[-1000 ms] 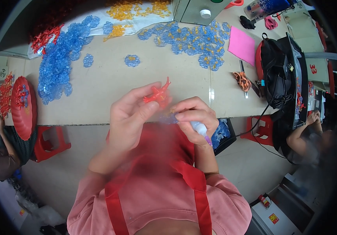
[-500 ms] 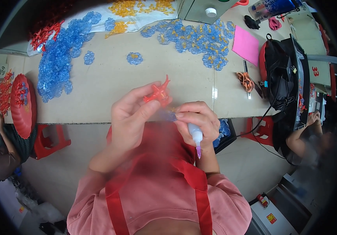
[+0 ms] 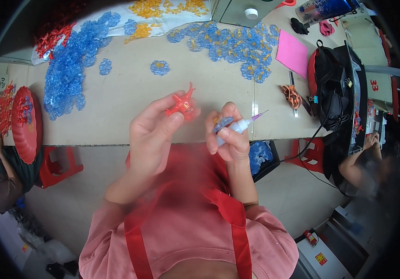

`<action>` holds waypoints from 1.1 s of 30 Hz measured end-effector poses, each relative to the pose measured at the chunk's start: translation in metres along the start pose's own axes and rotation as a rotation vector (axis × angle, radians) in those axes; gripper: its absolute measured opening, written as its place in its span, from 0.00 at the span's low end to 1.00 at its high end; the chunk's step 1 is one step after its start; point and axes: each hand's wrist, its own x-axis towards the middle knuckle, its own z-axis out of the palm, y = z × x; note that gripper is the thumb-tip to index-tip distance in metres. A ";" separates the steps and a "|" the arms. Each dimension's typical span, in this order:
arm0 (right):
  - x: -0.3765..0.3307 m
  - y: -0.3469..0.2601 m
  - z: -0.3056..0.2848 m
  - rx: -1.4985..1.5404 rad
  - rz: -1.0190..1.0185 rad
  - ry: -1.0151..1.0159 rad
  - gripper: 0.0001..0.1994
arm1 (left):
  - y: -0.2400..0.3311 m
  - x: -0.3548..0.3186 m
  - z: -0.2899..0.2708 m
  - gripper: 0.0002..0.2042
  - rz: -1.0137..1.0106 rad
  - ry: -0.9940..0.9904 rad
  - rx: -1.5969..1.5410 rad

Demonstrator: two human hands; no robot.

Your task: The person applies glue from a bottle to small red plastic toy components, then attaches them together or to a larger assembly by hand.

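Red branched piece (image 3: pixel 184 106) is over the near side of the table (image 3: pixel 125 93), pinched between thumb and fingers of the partly curled left hand (image 3: pixel 155 128). To its right, the half-closed right hand (image 3: pixel 237 144) holds a white needle-tipped bottle (image 3: pixel 240 126) and a smaller translucent blue disc (image 3: pixel 223 123).

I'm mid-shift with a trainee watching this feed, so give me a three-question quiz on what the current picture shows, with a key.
1. Which hand holds the red branched piece?
2. True or false: the right hand holds a pale bottle with a purple tip and a translucent blue piece together.
3. What lies just right of the wide spread of blue pieces with yellow bits?
A) a green cup
B) a pink sheet
C) a white plate

Key:
1. The left hand.
2. True.
3. B.
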 end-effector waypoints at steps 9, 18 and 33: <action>0.003 0.007 -0.003 -0.419 -0.139 -0.172 0.09 | 0.004 -0.005 0.000 0.16 -0.118 0.019 -0.087; 0.003 0.001 0.010 -0.897 -0.473 -0.232 0.05 | 0.006 -0.019 0.003 0.15 -0.105 -0.090 -0.049; 0.003 0.001 0.010 -1.010 -0.461 -0.202 0.04 | 0.004 -0.017 0.000 0.16 -0.073 -0.048 0.119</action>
